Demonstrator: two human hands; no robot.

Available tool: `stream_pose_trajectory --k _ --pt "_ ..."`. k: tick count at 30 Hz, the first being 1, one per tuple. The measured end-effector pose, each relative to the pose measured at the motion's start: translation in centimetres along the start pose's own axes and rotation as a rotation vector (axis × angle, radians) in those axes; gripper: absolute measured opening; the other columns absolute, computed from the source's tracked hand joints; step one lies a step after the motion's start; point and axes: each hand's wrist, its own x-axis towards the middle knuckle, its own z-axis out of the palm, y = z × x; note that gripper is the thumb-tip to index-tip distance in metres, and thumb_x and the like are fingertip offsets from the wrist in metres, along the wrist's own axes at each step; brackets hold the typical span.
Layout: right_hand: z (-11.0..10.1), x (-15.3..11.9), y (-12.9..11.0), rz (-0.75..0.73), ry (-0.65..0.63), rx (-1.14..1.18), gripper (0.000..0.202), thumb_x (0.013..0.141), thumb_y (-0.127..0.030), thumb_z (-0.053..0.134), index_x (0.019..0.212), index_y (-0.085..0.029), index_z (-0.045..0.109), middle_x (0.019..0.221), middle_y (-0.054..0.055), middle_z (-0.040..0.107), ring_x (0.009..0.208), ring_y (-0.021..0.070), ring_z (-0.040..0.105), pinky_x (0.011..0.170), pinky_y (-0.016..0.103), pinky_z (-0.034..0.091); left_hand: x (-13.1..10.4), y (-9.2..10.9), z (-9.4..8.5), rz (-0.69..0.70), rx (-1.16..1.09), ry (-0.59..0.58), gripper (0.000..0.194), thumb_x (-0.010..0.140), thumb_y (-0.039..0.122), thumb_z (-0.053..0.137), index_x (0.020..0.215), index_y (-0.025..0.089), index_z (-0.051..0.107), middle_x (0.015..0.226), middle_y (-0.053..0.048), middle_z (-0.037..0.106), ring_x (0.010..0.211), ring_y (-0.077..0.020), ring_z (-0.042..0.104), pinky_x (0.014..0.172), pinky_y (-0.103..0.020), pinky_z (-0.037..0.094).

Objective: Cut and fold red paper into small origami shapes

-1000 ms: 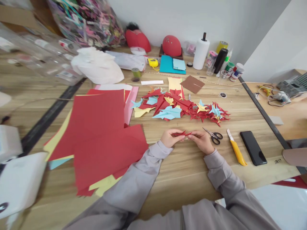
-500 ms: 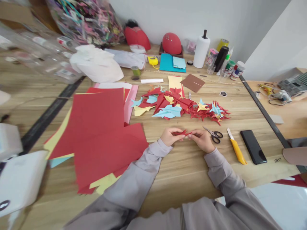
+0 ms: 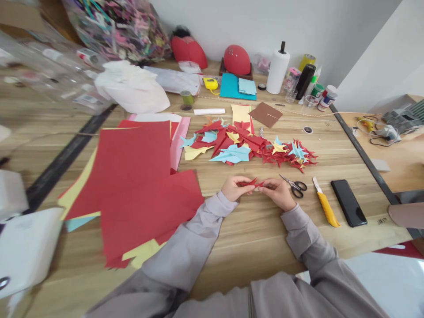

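Note:
A small piece of folded red paper (image 3: 252, 182) with pointed tips is pinched between my two hands above the table. My left hand (image 3: 234, 187) closes its thumb and fingers on the left part. On the right end, my right hand (image 3: 276, 193) grips with thumb and fingertips. Parts of the paper are hidden by the fingers. Beyond the hands lies a heap of folded paper pieces (image 3: 228, 143), mostly red with some blue and yellow. Black-handled scissors (image 3: 297, 187) rest just right of my right hand.
Large red paper sheets (image 3: 139, 168) overlap at the left. A yellow utility knife (image 3: 326, 207) and a black phone (image 3: 349, 203) lie at the right. Farther back are a brown paper square (image 3: 266, 115), a tape measure (image 3: 210, 83), a white roll (image 3: 278, 73) and plastic bottles (image 3: 71, 84).
Both hands stay nearly in place, still holding the red paper. The fingertips have shifted very slightly. The whole view has drifted a little.

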Motion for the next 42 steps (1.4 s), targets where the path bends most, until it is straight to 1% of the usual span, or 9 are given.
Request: stream_pose_trajectory --k 6,12,15,17,19,24,30,38,42 --pt "0.12 0.09 0.44 0.003 -0.014 0.002 0.026 0.073 -0.046 0.069 0.073 -0.019 0.068 0.066 0.003 0.069 0.060 0.0152 0.062 0.059 0.027 0.050 -0.06 -0.15 0.07 0.023 0.000 -0.003 0.037 0.052 0.040 0.083 0.071 0.011 0.070 0.060 -0.006 0.070 0.048 -0.0153 0.063 0.052 -0.027 0.055" --pt "0.27 0.14 0.48 -0.063 0.005 -0.033 0.026 0.075 -0.044 0.068 0.069 -0.019 0.065 0.062 0.002 0.067 0.058 0.0152 0.061 0.059 0.028 0.048 -0.05 -0.53 0.16 0.059 0.016 -0.006 0.034 0.054 0.039 0.083 0.068 0.011 0.069 0.059 -0.006 0.068 0.048 -0.0140 0.062 0.052 -0.025 0.053" --pt "0.31 0.13 0.42 -0.063 0.055 -0.002 0.024 0.074 -0.044 0.069 0.073 -0.020 0.068 0.065 0.003 0.068 0.060 0.0161 0.062 0.060 0.029 0.049 0.14 -0.80 0.23 0.037 -0.046 0.039 0.042 0.052 0.038 0.083 0.080 0.010 0.070 0.060 -0.005 0.069 0.047 -0.0137 0.062 0.050 -0.026 0.053" --pt "0.29 0.10 0.28 -0.100 0.120 -0.022 0.021 0.074 -0.042 0.070 0.076 -0.021 0.070 0.068 0.003 0.069 0.063 0.0168 0.062 0.063 0.030 0.050 0.30 -0.87 0.17 0.022 -0.101 0.029 0.051 0.053 0.039 0.083 0.093 0.010 0.070 0.060 -0.004 0.069 0.047 -0.0139 0.062 0.048 -0.025 0.053" --pt "0.23 0.05 0.08 -0.141 0.167 -0.050 0.018 0.073 -0.040 0.071 0.077 -0.022 0.071 0.071 0.003 0.069 0.066 0.0170 0.062 0.065 0.030 0.050 0.42 -0.86 -0.01 0.019 -0.153 0.001 0.051 0.056 0.039 0.082 0.097 0.010 0.069 0.063 -0.005 0.070 0.048 -0.0136 0.062 0.048 -0.026 0.053" --pt "0.06 0.01 -0.36 -0.197 0.152 -0.022 0.013 0.072 -0.036 0.073 0.076 -0.024 0.072 0.072 0.002 0.068 0.068 0.0164 0.061 0.065 0.030 0.049 0.52 -0.75 -0.46 0.070 -0.187 -0.028 0.038 0.058 0.039 0.081 0.081 0.011 0.071 0.063 -0.006 0.071 0.051 -0.0151 0.064 0.053 -0.028 0.055" --pt "0.15 0.01 -0.48 -0.183 0.075 -0.029 0.016 0.071 -0.036 0.074 0.081 -0.024 0.072 0.083 0.005 0.069 0.079 0.0183 0.062 0.070 0.032 0.052 0.67 -0.68 -0.26 0.099 -0.108 0.047 0.038 0.053 0.044 0.082 0.068 0.013 0.068 0.058 -0.004 0.068 0.053 -0.0170 0.065 0.059 -0.032 0.057" --pt "0.29 0.02 -0.27 -0.133 0.011 0.046 0.018 0.071 -0.037 0.074 0.078 -0.022 0.068 0.088 0.006 0.067 0.083 0.0183 0.063 0.074 0.032 0.052 0.59 -0.42 -0.06 0.144 -0.080 0.052 0.031 0.054 0.037 0.082 0.063 0.014 0.065 0.061 -0.002 0.065 0.056 -0.0134 0.062 0.059 -0.027 0.054" --pt "0.37 0.17 0.08 -0.088 0.027 0.072 0.024 0.069 -0.043 0.074 0.071 -0.021 0.064 0.081 0.004 0.067 0.078 0.0173 0.063 0.073 0.032 0.051 0.48 -0.48 0.06 0.178 -0.038 0.028 0.030 0.057 0.038 0.080 0.064 0.014 0.065 0.066 -0.003 0.066 0.059 -0.0137 0.062 0.058 -0.026 0.053"
